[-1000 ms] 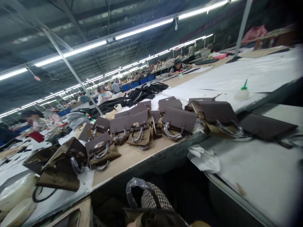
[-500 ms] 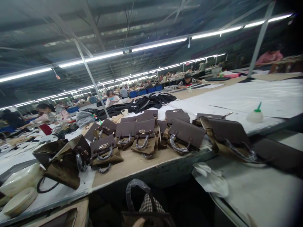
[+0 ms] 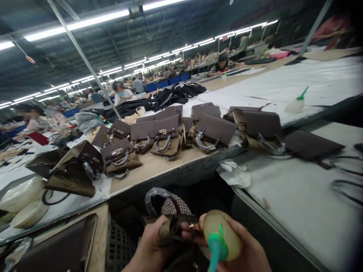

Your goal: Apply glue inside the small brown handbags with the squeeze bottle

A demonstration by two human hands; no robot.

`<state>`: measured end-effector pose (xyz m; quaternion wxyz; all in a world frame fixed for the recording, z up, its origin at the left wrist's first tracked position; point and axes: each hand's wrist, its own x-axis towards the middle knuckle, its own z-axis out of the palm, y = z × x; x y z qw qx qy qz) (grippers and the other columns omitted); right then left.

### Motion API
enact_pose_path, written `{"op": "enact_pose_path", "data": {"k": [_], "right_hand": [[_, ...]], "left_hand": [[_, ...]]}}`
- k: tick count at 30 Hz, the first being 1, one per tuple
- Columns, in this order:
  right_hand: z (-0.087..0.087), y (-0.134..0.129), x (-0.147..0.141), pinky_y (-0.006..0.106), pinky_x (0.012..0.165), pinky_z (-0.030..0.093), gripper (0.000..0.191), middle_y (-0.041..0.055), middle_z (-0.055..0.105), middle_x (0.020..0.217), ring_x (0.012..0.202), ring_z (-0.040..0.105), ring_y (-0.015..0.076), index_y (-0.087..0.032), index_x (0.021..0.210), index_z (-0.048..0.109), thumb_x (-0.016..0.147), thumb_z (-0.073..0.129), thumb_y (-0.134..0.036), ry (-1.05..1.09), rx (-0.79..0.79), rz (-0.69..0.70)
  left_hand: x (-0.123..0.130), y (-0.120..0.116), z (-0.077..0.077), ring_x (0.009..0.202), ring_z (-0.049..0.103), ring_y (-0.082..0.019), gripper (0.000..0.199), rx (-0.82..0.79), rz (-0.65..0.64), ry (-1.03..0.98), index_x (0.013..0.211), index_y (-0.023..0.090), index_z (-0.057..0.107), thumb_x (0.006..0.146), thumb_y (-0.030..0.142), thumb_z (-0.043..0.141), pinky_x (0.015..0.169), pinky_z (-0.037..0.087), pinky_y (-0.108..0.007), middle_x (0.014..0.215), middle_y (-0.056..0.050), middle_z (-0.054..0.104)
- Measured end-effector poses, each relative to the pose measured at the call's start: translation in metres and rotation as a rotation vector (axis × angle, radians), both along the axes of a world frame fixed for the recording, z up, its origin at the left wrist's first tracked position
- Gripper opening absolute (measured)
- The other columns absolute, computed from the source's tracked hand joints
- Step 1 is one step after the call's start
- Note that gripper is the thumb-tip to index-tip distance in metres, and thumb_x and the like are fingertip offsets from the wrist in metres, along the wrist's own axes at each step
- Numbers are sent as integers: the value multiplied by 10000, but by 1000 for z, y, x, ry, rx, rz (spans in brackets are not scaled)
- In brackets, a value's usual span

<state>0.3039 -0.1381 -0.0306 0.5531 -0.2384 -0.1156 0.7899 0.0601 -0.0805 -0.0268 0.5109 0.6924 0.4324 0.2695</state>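
Observation:
My left hand (image 3: 150, 243) is closed on the edge of a dark brown handbag (image 3: 170, 230) with an olive lining, low in the middle of the view. My right hand (image 3: 251, 247) grips a yellowish glue bottle (image 3: 221, 230) whose green nozzle (image 3: 217, 245) points down toward me. The bottle is beside the bag's gold metal fitting (image 3: 194, 226). Just beyond my hands stand a plastic-wrapped handle (image 3: 157, 192) and some checked fabric (image 3: 176, 206). The lower part of the held bag is dark and partly hidden by my hands.
Several brown handbags (image 3: 167, 130) with wrapped handles line the bench (image 3: 159, 170) ahead. Another glue bottle (image 3: 296, 104) stands at right. White crumpled paper (image 3: 234, 173) hangs at a table corner. A round lid (image 3: 30, 214) lies at left. Co-workers sit farther back.
Both my hands have come into view at the bottom, with the handbag in the left and a glue bottle in the right. The view has tipped downward.

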Motion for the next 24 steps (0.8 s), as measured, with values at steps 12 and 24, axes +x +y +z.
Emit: {"op": "enact_pose_path", "data": {"k": [12,24], "right_hand": [[11,-1,26,499,1002,584,283,103,818,1114,1153,723,345,-224,999,832,768,901,-372,186,-171,-239],[49,40,15,329,810,629,383,142,808,1012,947,760,281,-144,1044,786,832,833,-460,-146,30,86]], "left_hand": [[10,3,-5,873,718,-182,623,620,-216,71,1510,246,444,929,170,656,807,581,-256,1093,-80,758],[25,-10,13,850,691,-191,291,653,-404,158,1216,207,593,930,155,609,754,564,-242,987,-93,728]]}}
